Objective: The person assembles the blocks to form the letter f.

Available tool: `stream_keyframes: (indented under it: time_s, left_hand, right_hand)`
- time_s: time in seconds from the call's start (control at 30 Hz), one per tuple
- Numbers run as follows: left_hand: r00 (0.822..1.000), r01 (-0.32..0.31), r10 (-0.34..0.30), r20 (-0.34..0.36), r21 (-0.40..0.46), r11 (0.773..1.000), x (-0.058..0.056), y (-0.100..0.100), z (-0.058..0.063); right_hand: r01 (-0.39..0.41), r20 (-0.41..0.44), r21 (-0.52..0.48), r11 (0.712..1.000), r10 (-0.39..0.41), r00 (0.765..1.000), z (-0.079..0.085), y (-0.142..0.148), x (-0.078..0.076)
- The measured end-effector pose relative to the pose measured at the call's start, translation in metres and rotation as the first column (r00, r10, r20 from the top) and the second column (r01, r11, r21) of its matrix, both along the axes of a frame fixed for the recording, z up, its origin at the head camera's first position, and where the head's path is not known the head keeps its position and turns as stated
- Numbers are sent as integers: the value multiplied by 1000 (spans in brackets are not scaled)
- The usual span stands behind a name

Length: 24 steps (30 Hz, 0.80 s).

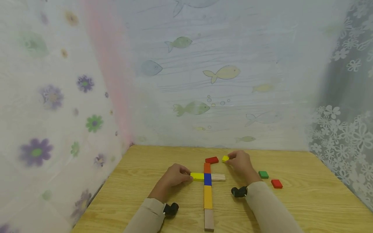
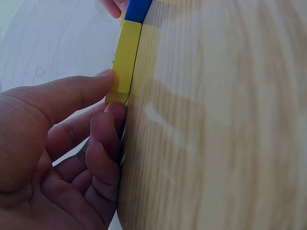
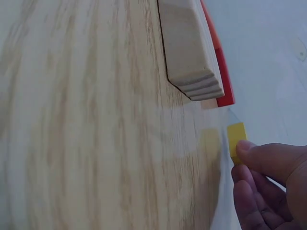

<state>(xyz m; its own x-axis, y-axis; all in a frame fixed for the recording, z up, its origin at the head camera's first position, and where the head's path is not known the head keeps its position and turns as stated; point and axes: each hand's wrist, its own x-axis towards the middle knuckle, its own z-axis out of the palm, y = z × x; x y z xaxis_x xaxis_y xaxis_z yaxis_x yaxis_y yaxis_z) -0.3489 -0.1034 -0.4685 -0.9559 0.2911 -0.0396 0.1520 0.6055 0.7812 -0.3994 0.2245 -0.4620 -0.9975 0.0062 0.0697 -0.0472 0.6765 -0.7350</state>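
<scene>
On the table, wooden blocks form a cross. Its left arm is a long yellow block, lying against a blue block at the centre. My left hand pinches the outer end of that yellow block; in the left wrist view the thumb lies along its side and a fingertip at its end. Beyond the row's far end, my right hand pinches a small yellow block between thumb and fingers. A red block sits at an angle by the orange block that tops the cross.
A plain wood block makes the right arm of the cross. Below the centre run an amber block and another bare wood block. Right of my right forearm lie a green block and a red square block.
</scene>
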Motion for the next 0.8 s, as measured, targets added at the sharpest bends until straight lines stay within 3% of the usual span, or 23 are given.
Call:
stream_keyframes:
  time_s: [0.5,0.8]
  left_hand:
    - [1000,-8,8,5,-2,1000,1,1,3]
    - [999,-15,14,28,12,1000,3,2,6]
  right_hand:
    - [7,-47,-12,1000,-7,999,-4,-14,-5]
    - [1,-30,-26,1000,-2,1000,-6,-13,-9]
